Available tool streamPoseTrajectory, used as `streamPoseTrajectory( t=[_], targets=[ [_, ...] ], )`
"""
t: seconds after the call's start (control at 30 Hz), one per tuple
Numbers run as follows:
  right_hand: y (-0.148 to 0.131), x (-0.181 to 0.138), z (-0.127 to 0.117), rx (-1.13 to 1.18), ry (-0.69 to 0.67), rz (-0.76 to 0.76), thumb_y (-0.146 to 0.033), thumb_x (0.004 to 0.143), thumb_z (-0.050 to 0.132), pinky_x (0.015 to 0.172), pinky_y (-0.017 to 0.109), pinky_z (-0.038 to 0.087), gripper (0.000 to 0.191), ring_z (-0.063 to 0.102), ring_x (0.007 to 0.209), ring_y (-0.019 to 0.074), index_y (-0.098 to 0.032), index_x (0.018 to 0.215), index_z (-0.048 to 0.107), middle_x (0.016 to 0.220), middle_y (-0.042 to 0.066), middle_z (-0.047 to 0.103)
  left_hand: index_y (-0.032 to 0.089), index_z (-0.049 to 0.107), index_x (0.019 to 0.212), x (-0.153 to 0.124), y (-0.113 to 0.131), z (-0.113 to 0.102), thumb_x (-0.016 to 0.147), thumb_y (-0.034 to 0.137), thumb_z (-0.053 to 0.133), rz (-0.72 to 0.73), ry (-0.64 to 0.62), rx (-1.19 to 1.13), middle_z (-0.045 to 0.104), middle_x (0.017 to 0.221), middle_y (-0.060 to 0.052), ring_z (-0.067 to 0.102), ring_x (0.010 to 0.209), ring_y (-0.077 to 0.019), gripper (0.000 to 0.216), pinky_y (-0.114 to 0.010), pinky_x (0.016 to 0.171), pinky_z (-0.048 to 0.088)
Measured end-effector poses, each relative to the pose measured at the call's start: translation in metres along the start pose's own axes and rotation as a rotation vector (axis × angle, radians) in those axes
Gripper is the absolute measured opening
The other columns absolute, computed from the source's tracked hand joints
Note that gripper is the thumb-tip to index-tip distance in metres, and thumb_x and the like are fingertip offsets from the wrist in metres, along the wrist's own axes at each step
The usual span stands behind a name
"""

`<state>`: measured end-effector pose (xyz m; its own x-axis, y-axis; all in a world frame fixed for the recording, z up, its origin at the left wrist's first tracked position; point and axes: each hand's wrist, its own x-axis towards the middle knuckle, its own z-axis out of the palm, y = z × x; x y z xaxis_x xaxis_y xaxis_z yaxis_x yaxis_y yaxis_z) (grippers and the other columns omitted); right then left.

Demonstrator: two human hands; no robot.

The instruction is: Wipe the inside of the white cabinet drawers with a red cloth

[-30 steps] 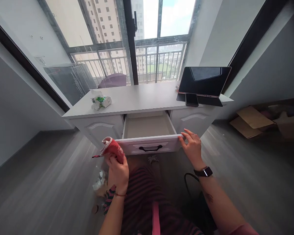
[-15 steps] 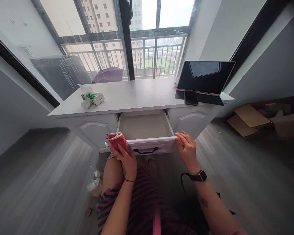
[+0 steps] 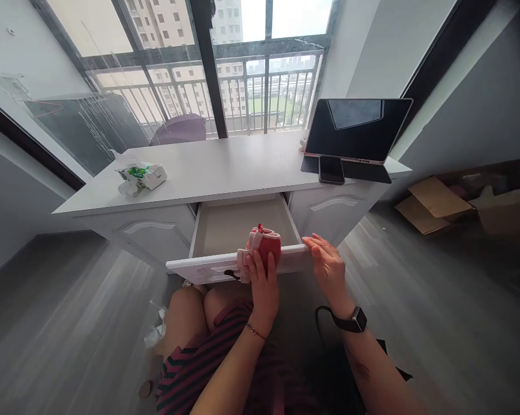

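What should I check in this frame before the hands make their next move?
1. Left hand has the red cloth: ok, it holds the cloth at the top edge of the drawer front.
2. Cloth pressed firmly against that edge: cannot tell from this single view.
3. Right hand placed on the drawer front: ok, at its right end.
4. Drawer pulled out: ok, its inside shows.
5. Handle unobstructed: not ok, the cloth and left hand hide much of it from view.
6. Tablet and phone apart from both hands: ok, they sit on the cabinet top.
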<state>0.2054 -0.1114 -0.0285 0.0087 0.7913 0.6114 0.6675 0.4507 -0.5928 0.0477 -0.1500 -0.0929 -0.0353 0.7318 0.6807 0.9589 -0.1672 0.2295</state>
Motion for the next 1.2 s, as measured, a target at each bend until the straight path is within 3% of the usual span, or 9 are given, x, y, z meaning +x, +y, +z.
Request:
streamPoseTrajectory(
  t=[0.13,0.23,0.4,0.57,0.83,1.0,1.1,1.2],
  targets=[
    [0.002,0.004,-0.011,0.081,-0.069,0.037,-0.045,0.1,0.018,0.099,0.043,0.045,0.057,0.059,0.115,0.023,-0.022,0.11,0.07,0.113,0.007,0.069,0.027,0.02,0.15,-0.009,0.028,0.033,0.08,-0.003,0.048,0.131,-0.13,-0.039,0.023,0.154,-0.018,0.029,0.137,-0.0371,0.082,-0.06,0.106,0.033],
    [0.004,0.009,-0.019,0.121,-0.117,0.102,-0.05,0.099,0.015,0.093,0.041,0.05,0.062,0.062,0.11,0.0236,-0.021,0.117,0.066,0.117,0.008,0.068,0.029,0.039,0.143,-0.009,0.044,0.046,0.084,0.003,0.048,0.248,-0.231,-0.027,0.043,0.146,-0.015,0.045,0.13,-0.0325,0.065,-0.053,0.102,0.042],
    [0.002,0.016,-0.023,0.086,-0.158,0.16,-0.052,0.098,0.024,0.083,0.036,0.054,0.056,0.067,0.1,0.0233,-0.02,0.125,0.061,0.117,0.007,0.068,0.029,0.044,0.14,0.002,0.041,0.044,0.089,0.013,0.046,0.438,-0.355,-0.014,0.049,0.143,-0.01,0.047,0.129,-0.026,0.054,-0.042,0.1,0.046],
    [-0.003,0.016,-0.018,-0.001,-0.144,0.101,-0.051,0.094,0.04,0.086,0.038,0.053,0.046,0.067,0.099,0.0249,-0.019,0.114,0.067,0.108,0.008,0.071,0.025,0.032,0.146,-0.001,0.01,0.039,0.093,0.014,0.038,0.665,-0.449,-0.019,0.044,0.147,-0.001,0.04,0.133,-0.013,0.055,-0.029,0.107,0.038],
    [-0.004,0.011,-0.011,-0.09,-0.118,0.083,-0.045,0.091,0.047,0.088,0.038,0.051,0.039,0.066,0.1,0.0247,-0.019,0.113,0.066,0.109,0.007,0.071,0.02,0.022,0.149,-0.024,-0.033,0.023,0.091,0.008,0.034,0.608,-0.517,0.081,0.029,0.155,0.0,0.032,0.138,-0.0115,0.061,-0.029,0.109,0.037],
    [-0.002,0.009,-0.008,-0.115,-0.086,0.071,-0.046,0.091,0.047,0.085,0.037,0.052,0.039,0.068,0.096,0.0242,-0.019,0.11,0.067,0.106,0.006,0.072,0.021,0.027,0.148,-0.038,-0.095,-0.007,0.088,0.004,0.033,0.596,-0.584,0.195,0.033,0.153,0.001,0.045,0.13,-0.0146,0.063,-0.029,0.098,0.048],
    [-0.001,0.008,-0.006,-0.128,-0.057,0.052,-0.046,0.091,0.046,0.083,0.036,0.052,0.039,0.068,0.094,0.0237,-0.019,0.109,0.068,0.104,0.006,0.073,0.021,0.034,0.145,-0.043,-0.135,-0.032,0.086,0.003,0.036,0.562,-0.629,0.241,0.044,0.147,0.0,0.049,0.126,-0.0173,0.062,-0.034,0.105,0.042],
    [0.0,0.007,-0.003,-0.142,-0.031,0.044,-0.047,0.091,0.045,0.082,0.036,0.052,0.04,0.068,0.093,0.0239,-0.018,0.107,0.069,0.102,0.007,0.073,0.021,0.033,0.146,-0.045,-0.17,-0.059,0.085,0.0,0.035,0.538,-0.632,0.267,0.042,0.148,0.0,0.041,0.133,-0.0167,0.064,-0.036,0.11,0.036]
  ],
)
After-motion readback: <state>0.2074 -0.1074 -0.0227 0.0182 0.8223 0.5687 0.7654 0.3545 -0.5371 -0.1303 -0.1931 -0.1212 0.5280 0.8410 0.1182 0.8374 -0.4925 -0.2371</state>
